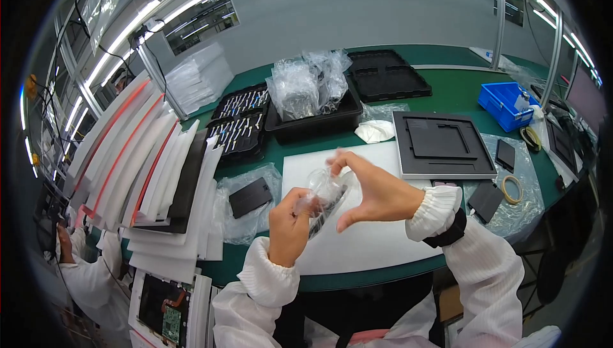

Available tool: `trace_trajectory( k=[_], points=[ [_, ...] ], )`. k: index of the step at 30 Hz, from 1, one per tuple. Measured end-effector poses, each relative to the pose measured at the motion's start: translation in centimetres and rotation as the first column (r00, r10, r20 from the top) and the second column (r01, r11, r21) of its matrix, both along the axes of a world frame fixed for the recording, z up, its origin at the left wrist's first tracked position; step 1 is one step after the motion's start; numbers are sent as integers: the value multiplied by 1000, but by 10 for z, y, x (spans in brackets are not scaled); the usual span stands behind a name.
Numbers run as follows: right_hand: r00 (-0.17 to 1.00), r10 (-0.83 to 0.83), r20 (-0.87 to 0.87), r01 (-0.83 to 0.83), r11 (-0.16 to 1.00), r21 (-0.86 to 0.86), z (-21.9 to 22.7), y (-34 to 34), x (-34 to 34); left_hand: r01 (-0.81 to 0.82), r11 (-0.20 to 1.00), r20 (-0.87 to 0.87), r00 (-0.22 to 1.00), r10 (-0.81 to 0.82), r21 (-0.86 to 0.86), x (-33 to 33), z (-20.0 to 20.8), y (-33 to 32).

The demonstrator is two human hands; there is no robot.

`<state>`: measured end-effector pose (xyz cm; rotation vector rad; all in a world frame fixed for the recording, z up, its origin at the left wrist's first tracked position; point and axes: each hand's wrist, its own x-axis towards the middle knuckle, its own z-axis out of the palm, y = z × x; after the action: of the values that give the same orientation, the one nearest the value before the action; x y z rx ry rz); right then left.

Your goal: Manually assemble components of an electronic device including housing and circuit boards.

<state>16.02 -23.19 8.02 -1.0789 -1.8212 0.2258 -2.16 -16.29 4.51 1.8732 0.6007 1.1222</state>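
Note:
Over a white foam sheet (383,246), my left hand (288,223) pinches a crumpled clear plastic bag (325,189). Something dark shows through its lower part, too blurred to name. Beside the bag is my right hand (383,191), its thumb well apart from its curved fingers. The right fingertips are smeared by motion near the bag's top; I cannot tell if they touch it. To the left, a dark flat rectangular part (250,197) lies on clear plastic wrap. A grey frame with a black panel (447,140) rests at the foam sheet's far right.
Foam sheets (137,163) stand stacked at left, above an opened device with a circuit board (171,322). Behind are a black bin (313,124) of bagged items, a tray of small parts (237,132) and a blue bin (506,104). A tape roll (511,189) lies right. A co-worker's sleeve (89,278) shows left.

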Motion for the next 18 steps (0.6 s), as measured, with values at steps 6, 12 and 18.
trace_trajectory(
  k=[6,12,18],
  points=[
    [933,145,330,97,780,-619,12,22,-11,49,995,2,999,-50,-89,-2,8,17],
    [975,-174,142,216,894,-392,-6,63,35,-269,963,288,924,251,25,8,-11,48],
    [832,-520,192,533,846,-20,14,246,106,-272,944,-49,957,285,185,5,-65,54]
  ],
)
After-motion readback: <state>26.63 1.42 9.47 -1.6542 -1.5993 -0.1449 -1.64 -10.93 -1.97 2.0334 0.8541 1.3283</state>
